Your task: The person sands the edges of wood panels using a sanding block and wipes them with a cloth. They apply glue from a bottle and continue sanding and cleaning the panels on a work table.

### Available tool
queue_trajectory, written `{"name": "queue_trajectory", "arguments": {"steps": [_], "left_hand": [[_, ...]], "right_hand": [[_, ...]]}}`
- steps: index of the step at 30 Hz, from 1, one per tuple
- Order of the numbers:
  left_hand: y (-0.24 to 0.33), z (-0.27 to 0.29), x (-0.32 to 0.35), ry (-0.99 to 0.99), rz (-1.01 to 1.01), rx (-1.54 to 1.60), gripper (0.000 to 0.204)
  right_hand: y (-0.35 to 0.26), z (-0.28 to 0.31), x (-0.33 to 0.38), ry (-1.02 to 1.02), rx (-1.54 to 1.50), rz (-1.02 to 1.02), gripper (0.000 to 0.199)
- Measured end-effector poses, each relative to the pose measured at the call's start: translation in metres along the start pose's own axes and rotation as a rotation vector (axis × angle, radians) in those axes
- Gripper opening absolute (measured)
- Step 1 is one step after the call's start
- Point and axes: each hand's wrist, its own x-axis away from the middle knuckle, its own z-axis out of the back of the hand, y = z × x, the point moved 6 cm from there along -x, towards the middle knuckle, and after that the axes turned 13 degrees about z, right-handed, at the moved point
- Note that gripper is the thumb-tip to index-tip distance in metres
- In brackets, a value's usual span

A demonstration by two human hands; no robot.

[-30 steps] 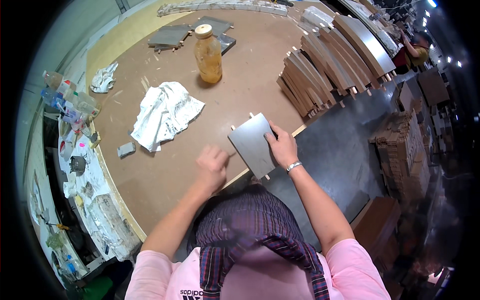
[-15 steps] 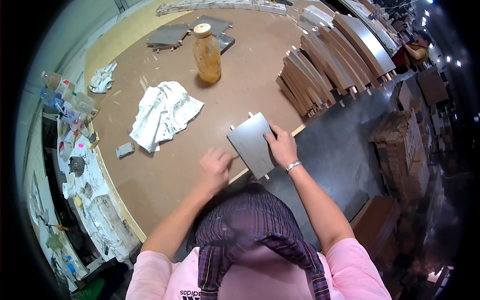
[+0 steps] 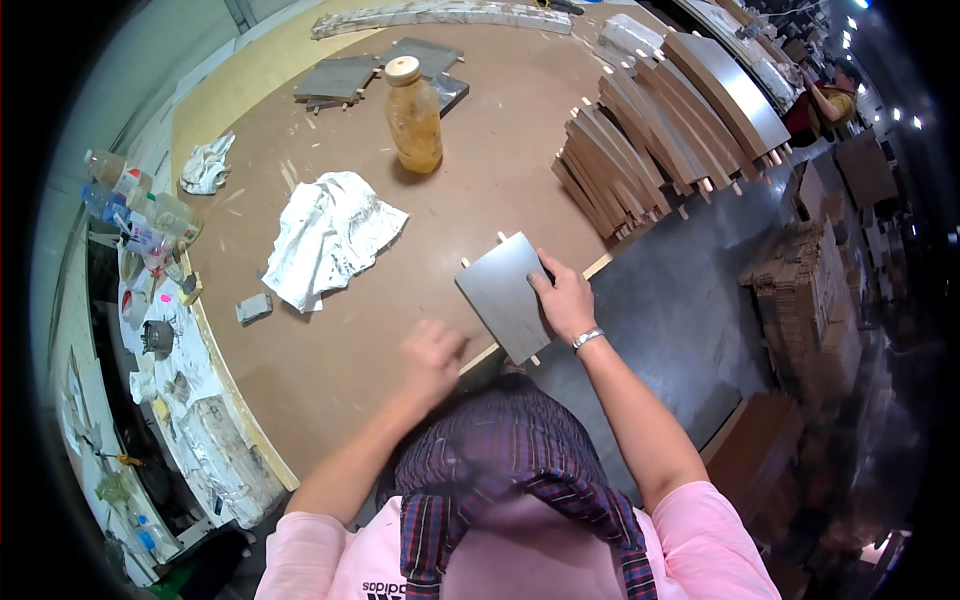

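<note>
Pressing flat on grey panel (image 3: 510,295), right hand (image 3: 563,300).

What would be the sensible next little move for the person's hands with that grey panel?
Probably bring the left hand onto the grey panel: only the right hand rests on it, and the panel overhangs the table edge.

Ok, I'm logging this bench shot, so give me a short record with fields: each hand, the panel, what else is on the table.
right hand: flat on grey panel
left hand: blurred, on table, beside panel
panel: at table edge, pegs sticking out
jar: upright, amber contents
cloth: crumpled, white
stacked boards: leaning, right of jar
</note>
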Motion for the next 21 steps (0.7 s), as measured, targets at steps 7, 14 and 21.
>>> {"name": "queue_trajectory", "arguments": {"steps": [7, 14, 21], "left_hand": [[-0.093, 0.109, 0.027, 0.134, 0.405, -0.170, 0.017], [-0.066, 0.144, 0.019, 0.203, 0.416, -0.142, 0.030], [0.056, 0.055, -0.029, -0.275, 0.619, 1.188, 0.051]], "right_hand": [[0.007, 0.003, -0.003, -0.016, 0.013, -0.051, 0.046], [-0.013, 0.009, 0.029, 0.258, -0.747, -0.194, 0.011], [-0.118, 0.034, 0.071, 0.315, -1.111, -0.102, 0.021]]}}
